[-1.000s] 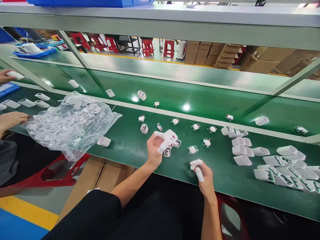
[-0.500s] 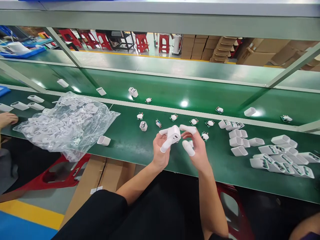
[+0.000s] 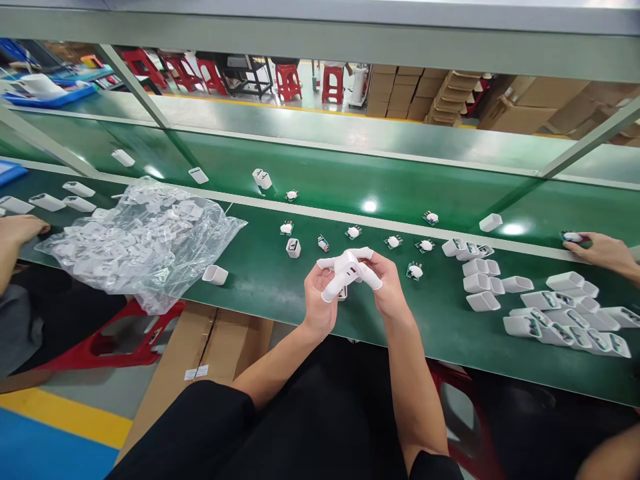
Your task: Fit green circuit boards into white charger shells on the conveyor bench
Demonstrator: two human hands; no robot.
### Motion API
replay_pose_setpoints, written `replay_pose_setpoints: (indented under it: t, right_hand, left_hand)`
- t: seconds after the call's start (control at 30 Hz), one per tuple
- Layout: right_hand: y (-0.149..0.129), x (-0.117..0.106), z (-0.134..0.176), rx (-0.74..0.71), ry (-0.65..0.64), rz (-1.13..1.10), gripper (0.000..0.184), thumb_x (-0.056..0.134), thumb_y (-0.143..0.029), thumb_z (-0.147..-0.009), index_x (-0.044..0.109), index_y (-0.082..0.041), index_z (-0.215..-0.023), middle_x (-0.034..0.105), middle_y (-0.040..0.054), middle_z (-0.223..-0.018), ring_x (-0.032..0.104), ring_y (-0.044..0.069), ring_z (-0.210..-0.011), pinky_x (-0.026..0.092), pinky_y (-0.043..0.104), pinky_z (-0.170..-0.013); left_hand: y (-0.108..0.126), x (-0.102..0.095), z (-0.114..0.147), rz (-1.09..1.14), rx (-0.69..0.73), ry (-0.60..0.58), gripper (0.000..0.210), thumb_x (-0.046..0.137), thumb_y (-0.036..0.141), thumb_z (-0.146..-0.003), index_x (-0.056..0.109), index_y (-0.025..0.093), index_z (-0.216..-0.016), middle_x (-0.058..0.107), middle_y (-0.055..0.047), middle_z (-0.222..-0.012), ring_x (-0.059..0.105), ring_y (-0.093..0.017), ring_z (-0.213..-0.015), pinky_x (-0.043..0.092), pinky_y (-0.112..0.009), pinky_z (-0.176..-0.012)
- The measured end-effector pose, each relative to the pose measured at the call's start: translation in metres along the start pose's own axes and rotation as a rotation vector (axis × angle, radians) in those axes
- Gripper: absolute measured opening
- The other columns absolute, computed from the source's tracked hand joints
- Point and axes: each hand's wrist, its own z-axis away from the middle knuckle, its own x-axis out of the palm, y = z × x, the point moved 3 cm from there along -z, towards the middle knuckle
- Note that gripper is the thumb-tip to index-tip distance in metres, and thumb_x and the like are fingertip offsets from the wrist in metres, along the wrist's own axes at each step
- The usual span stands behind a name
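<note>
Over the front of the green table, a white charger housing (image 3: pixel 349 269) with port slots in its face is pinched between both hands. My left hand (image 3: pixel 320 300) is closed on its left side, and my right hand (image 3: pixel 390 287) grips it from the right. White finger cots cover the thumbs and forefingers and hide part of the housing. Just below the fingers, another small white piece (image 3: pixel 343 293) is partly visible. Small circuit boards with white blobs (image 3: pixel 393 241) lie beyond my hands, near an upright housing (image 3: pixel 293 248) with parts inside.
A clear plastic bag (image 3: pixel 135 240) of small white pieces lies at left, beside an empty housing (image 3: pixel 215 275). Several filled housings (image 3: pixel 540 300) stand grouped at right. A co-worker's hand (image 3: pixel 603 252) touches a board at far right; another person's hand (image 3: pixel 23 228) rests at far left.
My right hand has moved left and closed its fingers on the charger housing, which my left hand held before. A co-worker's hand has come in at the far right. The view has shifted slightly.
</note>
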Motion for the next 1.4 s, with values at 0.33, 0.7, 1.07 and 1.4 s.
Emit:
replay_pose_setpoints:
  t: [0.33,0.7,1.07,1.4]
  right_hand:
    - [0.002,-0.006,-0.005,-0.032,-0.095,0.117,0.041,0.078,-0.064,-0.105,0.086,-0.026,-0.117,0.078,0.0063,-0.107,0.069,0.025,-0.099,0.058,0.038,-0.082]
    - [0.020,0.018,-0.006,-0.060,-0.171,0.110,0.041,0.088,-0.062,-0.098,0.085,-0.026,-0.116,0.076,0.0037,-0.103,0.068,0.022,-0.092,0.056,0.036,-0.081]
    - [0.025,0.013,0.022,-0.364,-0.034,0.546,0.043,0.085,-0.037,-0.102,0.076,-0.035,-0.144,0.080,0.0099,-0.144,0.075,0.035,-0.130,0.062,0.058,-0.111]
    - [0.053,-0.054,0.103,-0.518,0.472,0.749,0.016,0.080,-0.026,-0.105,0.084,-0.027,-0.120,0.084,0.0088,-0.114,0.077,0.032,-0.108,0.059,0.050,-0.097]
  left_hand:
    - [0.006,-0.008,0.004,0.037,-0.124,-0.028,0.059,0.110,0.051,-0.074,0.084,0.023,-0.120,0.088,-0.012,-0.125,0.086,-0.031,-0.114,0.074,-0.048,-0.102]
    - [0.020,-0.050,0.006,0.043,-0.251,-0.077,0.054,0.108,0.052,-0.077,0.086,0.019,-0.115,0.086,-0.010,-0.112,0.082,-0.022,-0.100,0.071,-0.034,-0.092]
    - [0.038,-0.167,-0.020,-1.045,0.436,-0.104,0.013,0.080,0.038,-0.106,0.087,0.027,-0.104,0.077,-0.009,-0.111,0.080,-0.025,-0.109,0.067,-0.043,-0.100]
    - [0.105,-0.166,-0.211,-1.582,0.310,0.222,0.022,0.071,0.028,-0.107,0.071,0.019,-0.127,0.069,-0.016,-0.134,0.070,-0.030,-0.123,0.062,-0.047,-0.113]
